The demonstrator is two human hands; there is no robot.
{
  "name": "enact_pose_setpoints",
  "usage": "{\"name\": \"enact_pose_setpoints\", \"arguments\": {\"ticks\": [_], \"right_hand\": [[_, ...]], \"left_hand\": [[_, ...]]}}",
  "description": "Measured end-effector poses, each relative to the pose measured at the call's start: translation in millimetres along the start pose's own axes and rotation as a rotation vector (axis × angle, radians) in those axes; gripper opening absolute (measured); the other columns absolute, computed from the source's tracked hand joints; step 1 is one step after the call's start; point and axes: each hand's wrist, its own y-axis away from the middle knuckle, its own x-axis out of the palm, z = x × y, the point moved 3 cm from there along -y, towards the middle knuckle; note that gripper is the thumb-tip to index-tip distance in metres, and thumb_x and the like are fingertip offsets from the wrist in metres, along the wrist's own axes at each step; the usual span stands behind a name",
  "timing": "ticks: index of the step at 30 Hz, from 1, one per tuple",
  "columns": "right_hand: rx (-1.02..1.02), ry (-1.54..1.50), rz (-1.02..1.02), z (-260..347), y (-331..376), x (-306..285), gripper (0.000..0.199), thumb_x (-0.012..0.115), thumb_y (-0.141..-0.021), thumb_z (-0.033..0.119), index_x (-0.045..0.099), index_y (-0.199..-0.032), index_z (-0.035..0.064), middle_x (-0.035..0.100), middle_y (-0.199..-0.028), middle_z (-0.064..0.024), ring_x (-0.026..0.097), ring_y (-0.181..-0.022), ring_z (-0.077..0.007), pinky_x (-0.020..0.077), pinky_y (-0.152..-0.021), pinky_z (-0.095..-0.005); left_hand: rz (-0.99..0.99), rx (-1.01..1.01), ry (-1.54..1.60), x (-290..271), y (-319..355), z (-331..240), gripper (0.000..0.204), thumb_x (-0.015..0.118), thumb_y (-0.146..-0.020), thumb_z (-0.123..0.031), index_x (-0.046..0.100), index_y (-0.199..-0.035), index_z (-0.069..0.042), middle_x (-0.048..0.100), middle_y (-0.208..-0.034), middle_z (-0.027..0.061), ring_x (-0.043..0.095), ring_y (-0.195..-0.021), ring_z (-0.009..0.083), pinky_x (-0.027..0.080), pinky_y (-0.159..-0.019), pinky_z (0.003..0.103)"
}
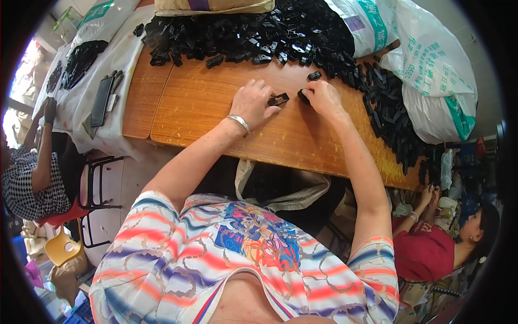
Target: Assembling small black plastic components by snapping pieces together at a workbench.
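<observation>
My left hand (252, 101) is closed at the thumb and fingers on a small black plastic part (279, 99) with an opening in its face. A short gap to the right, my right hand (322, 99) pinches another small black plastic piece (303, 96), mostly covered by the fingers. Both hands are over the brown wooden table (205, 102). Just beyond my right fingers a loose black part (314, 75) lies on the wood.
A large heap of black plastic parts (232, 32) spreads along the far side. Longer black pieces (386, 102) line the right, beside white bags (437, 70). An open sack (302, 201) hangs below the near edge. People sit left (40, 178) and right (431, 248).
</observation>
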Motion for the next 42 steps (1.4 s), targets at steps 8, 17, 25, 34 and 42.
{"name": "enact_pose_setpoints", "arguments": {"ticks": [8,17,25,34,42], "right_hand": [[-0.078,-0.116,-0.299,0.3,54.3,11.2,0.021,0.071,-0.086,0.019,0.072,-0.105,0.0097,0.066,-0.105,-0.0145,0.066,-0.093,-0.0355,0.0537,-0.081,-0.0444],[-0.150,-0.371,-0.350,16.6,74.4,7.4,0.023,0.073,-0.080,0.008,0.071,-0.102,0.0070,0.064,-0.095,-0.0119,0.067,-0.081,-0.0311,0.0538,-0.073,-0.0404],[-0.210,-0.315,-0.348,33.8,69.9,17.3,0.024,0.073,-0.078,0.006,0.072,-0.102,0.0067,0.063,-0.092,-0.0122,0.066,-0.081,-0.0319,0.0536,-0.072,-0.0408],[-0.233,-0.304,-0.385,35.1,78.9,17.4,0.026,0.072,-0.079,0.005,0.071,-0.104,0.0065,0.061,-0.094,-0.0116,0.065,-0.082,-0.0334,0.0534,-0.073,-0.0418],[-0.258,-0.301,-0.359,36.5,78.8,15.0,0.025,0.072,-0.079,0.005,0.071,-0.104,0.0061,0.062,-0.095,-0.0108,0.066,-0.082,-0.0318,0.0537,-0.072,-0.0406]], "left_hand": [[0.042,0.094,-0.073,4.4,30.6,-50.9,0.026,0.078,-0.076,-0.027,0.066,-0.091,-0.009,0.059,-0.093,0.0090,0.058,-0.093,0.0280,0.050,-0.076,0.038],[0.009,0.052,0.068,3.1,-1.4,-20.1,0.034,0.073,-0.080,-0.012,0.066,-0.113,-0.011,0.057,-0.105,0.0096,0.055,-0.103,0.0295,0.051,-0.087,0.039],[0.079,0.047,0.034,17.0,-7.4,-8.8,0.026,0.074,-0.080,-0.015,0.068,-0.105,-0.012,0.059,-0.101,0.0059,0.056,-0.102,0.0271,0.051,-0.085,0.038],[0.111,0.030,0.044,15.8,-8.1,-5.9,0.021,0.075,-0.079,-0.017,0.069,-0.098,-0.013,0.061,-0.099,0.0042,0.057,-0.099,0.0258,0.052,-0.083,0.037],[0.134,0.000,0.059,15.9,-9.7,-5.6,0.020,0.076,-0.079,-0.021,0.069,-0.096,-0.013,0.061,-0.098,0.0025,0.057,-0.098,0.0242,0.052,-0.083,0.037]]}}
